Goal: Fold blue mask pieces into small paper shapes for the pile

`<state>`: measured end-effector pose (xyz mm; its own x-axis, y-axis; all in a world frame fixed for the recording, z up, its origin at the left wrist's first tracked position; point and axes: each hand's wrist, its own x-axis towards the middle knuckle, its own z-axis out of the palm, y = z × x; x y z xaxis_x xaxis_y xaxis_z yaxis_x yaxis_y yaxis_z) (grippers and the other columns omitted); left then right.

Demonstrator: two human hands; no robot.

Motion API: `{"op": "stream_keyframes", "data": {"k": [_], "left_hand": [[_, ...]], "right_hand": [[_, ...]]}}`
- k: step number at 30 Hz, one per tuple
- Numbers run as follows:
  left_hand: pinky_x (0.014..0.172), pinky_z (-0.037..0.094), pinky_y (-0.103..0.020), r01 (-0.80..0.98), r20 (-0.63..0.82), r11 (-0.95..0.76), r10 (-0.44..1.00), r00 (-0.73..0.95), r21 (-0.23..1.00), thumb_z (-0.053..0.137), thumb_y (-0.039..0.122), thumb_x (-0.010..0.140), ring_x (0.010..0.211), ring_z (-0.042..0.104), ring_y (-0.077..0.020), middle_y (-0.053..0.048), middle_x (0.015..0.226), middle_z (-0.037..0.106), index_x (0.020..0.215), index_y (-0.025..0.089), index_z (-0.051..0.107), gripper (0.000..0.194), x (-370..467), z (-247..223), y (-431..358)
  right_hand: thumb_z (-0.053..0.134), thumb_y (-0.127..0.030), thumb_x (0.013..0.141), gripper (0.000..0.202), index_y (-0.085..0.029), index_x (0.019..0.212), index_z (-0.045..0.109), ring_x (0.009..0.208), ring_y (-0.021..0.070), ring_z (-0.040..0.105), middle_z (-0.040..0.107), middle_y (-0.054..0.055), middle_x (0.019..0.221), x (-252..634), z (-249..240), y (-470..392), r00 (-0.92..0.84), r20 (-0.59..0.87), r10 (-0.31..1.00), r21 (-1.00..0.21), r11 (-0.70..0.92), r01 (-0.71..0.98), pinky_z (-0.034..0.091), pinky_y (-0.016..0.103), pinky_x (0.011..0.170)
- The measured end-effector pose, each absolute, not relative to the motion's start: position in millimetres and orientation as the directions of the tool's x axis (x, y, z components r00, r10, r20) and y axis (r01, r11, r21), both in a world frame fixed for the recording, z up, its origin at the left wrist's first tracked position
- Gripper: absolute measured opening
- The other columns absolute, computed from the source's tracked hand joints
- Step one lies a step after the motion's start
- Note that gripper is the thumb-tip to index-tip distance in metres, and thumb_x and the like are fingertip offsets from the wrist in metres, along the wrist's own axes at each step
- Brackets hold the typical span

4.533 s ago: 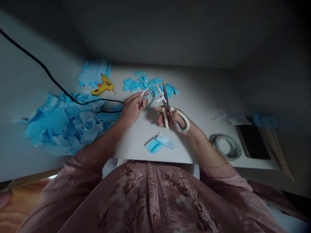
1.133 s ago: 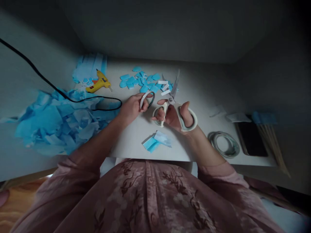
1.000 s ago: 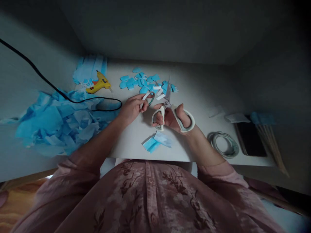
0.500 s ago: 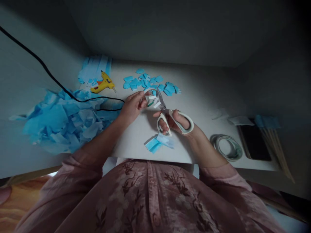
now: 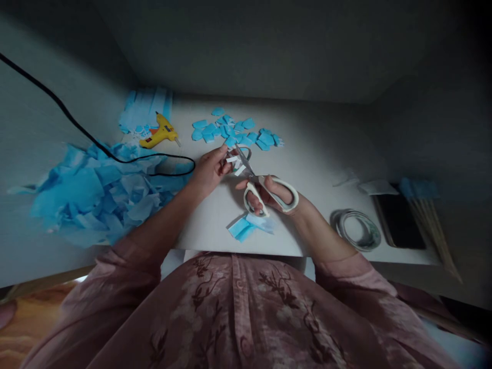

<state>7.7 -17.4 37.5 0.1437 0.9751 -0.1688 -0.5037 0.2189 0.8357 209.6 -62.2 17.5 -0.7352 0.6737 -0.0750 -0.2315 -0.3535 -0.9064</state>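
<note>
My left hand (image 5: 212, 168) is closed, with fingers and thumb pinching a narrow ring-shaped roll of tape (image 5: 249, 150). Short white strips (image 5: 240, 169) stick out beside the roll, close to the fingertips. In my right hand (image 5: 277, 192) is a pair of scissors with white handles (image 5: 295, 199), thumb and fingers through the loops. The blades point up and left, crossing in front of the roll; whether they touch a strip I cannot tell. Below the scissors lies a folded blue and white fabric piece (image 5: 243, 227). Cut blue pieces (image 5: 226, 129) lie beyond my hands.
A yellow glue gun (image 5: 161, 132) lies at the back left by a stack of face masks (image 5: 148, 106). Its black cable (image 5: 73, 118) runs over a heap of blue scraps (image 5: 103, 189). At right are larger tape rolls (image 5: 355, 230), a dark phone (image 5: 400, 220) and blue-topped sticks (image 5: 434, 220).
The scissors have shifted left, their blades now tilting further across the tape roll. My left hand stays nearly in place, still holding the roll. The whole view has shifted slightly.
</note>
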Motion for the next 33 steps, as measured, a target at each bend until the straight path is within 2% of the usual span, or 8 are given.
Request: {"op": "stream_keyframes", "data": {"k": [3, 5, 12, 21, 26, 30, 33], "left_hand": [[0.056, 0.045, -0.021, -0.48, -0.169, 0.225, 0.973, 0.157, 0.848, 0.072, 0.037, 0.096, 0.046, 0.045, -0.0067, 0.005, 0.051, 0.048, 0.059, 0.018, 0.051, 0.046, 8.6, 32.6, -19.6], [0.058, 0.045, -0.023, -0.475, -0.154, 0.213, 0.975, 0.161, 0.854, 0.076, 0.037, 0.093, 0.048, 0.047, -0.0077, 0.005, 0.052, 0.048, 0.058, 0.019, 0.051, 0.047, 8.8, 29.8, -20.6], [0.057, 0.041, -0.024, -0.448, -0.077, 0.158, 0.978, 0.193, 0.88, 0.075, 0.037, 0.094, 0.054, 0.049, -0.0091, 0.003, 0.057, 0.051, 0.058, 0.018, 0.056, 0.044, 8.2, 28.3, -21.3], [0.054, 0.037, -0.023, -0.436, -0.088, 0.165, 0.978, 0.191, 0.885, 0.077, 0.039, 0.092, 0.052, 0.043, -0.0066, 0.004, 0.059, 0.049, 0.061, 0.017, 0.059, 0.042, 8.9, 31.6, -23.1], [0.055, 0.038, -0.022, -0.441, -0.032, 0.125, 0.977, 0.212, 0.889, 0.082, 0.042, 0.085, 0.054, 0.043, -0.0065, 0.003, 0.061, 0.053, 0.072, 0.015, 0.071, 0.031, 7.3, 29.3, -22.1], [0.057, 0.039, -0.023, -0.348, -0.051, 0.128, 0.974, 0.221, 0.929, 0.073, 0.038, 0.086, 0.055, 0.045, -0.0088, 0.003, 0.06, 0.054, 0.08, 0.015, 0.075, 0.024, 2.6, 32.5, -21.8], [0.063, 0.044, -0.024, -0.261, -0.11, 0.168, 0.968, 0.225, 0.951, 0.064, 0.032, 0.091, 0.062, 0.055, -0.0122, 0.0, 0.063, 0.058, 0.081, 0.016, 0.077, 0.022, -1.4, 38.7, -21.8]], "right_hand": [[0.059, -0.084, 0.086, 0.082, -0.011, 0.121, 0.069, 0.054, 0.011, 0.059, 0.058, -0.004, 0.067, 208.0, 19.0, -63.1, -0.736, -0.075, 0.673, -0.897, -0.368, -0.246, 0.052, 0.024, 0.05], [0.059, -0.085, 0.085, 0.083, -0.011, 0.121, 0.069, 0.052, 0.0102, 0.056, 0.057, -0.004, 0.066, 206.9, 19.9, -63.9, -0.736, -0.063, 0.674, -0.893, -0.367, -0.26, 0.05, 0.024, 0.048], [0.057, -0.084, 0.087, 0.081, -0.012, 0.12, 0.069, 0.05, 0.0093, 0.053, 0.054, -0.005, 0.062, 203.6, 16.1, -63.4, -0.74, -0.051, 0.67, -0.884, -0.375, -0.278, 0.047, 0.022, 0.045], [0.059, -0.083, 0.087, 0.072, -0.015, 0.107, 0.072, 0.046, 0.0059, 0.041, 0.047, -0.008, 0.062, 198.7, 10.6, -61.8, -0.732, -0.056, 0.679, -0.829, -0.44, -0.345, 0.043, 0.02, 0.04], [0.058, -0.082, 0.088, 0.072, -0.015, 0.108, 0.072, 0.044, 0.0053, 0.039, 0.045, -0.009, 0.061, 199.4, 8.6, -60.3, -0.756, -0.045, 0.653, -0.793, -0.484, -0.37, 0.041, 0.019, 0.039], [0.059, -0.078, 0.091, 0.069, -0.014, 0.115, 0.069, 0.042, 0.0049, 0.037, 0.044, -0.011, 0.059, 202.0, 8.4, -58.6, -0.788, -0.056, 0.613, -0.769, -0.53, -0.358, 0.038, 0.018, 0.037], [0.06, -0.077, 0.091, 0.07, -0.013, 0.117, 0.069, 0.04, 0.0042, 0.035, 0.043, -0.011, 0.056, 203.4, 11.7, -59.6, -0.786, -0.073, 0.613, -0.771, -0.535, -0.346, 0.035, 0.017, 0.035]]}}
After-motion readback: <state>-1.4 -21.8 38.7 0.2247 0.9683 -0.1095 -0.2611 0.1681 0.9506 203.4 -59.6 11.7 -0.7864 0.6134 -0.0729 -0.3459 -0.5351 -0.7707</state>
